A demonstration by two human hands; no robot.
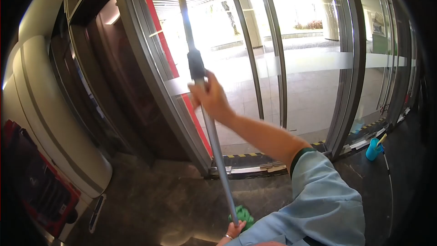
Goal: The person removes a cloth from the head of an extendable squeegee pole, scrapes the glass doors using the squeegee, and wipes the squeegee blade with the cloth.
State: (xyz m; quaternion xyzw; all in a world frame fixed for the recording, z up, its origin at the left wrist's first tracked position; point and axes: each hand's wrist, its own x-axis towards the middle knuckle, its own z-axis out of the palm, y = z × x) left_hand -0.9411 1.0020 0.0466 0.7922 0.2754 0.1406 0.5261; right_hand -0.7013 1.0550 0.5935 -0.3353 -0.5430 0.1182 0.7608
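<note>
Fingers wrapped round it, the right hand and left hand are holding the pole before the glass door's left edge, its unseen upper end leaving finished and remaining work impossible to tell.

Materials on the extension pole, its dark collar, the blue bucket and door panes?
Extension pole: likely metal, satin silver; soft sheen along its lower tube.
Dark collar: probably plastic, matte; little shine, slightly blurred.
Blue bucket: likely plastic, smooth-looking; even, bright colour.
Door panes: probably glass, clear with a whitish band; paving shows through.
</note>
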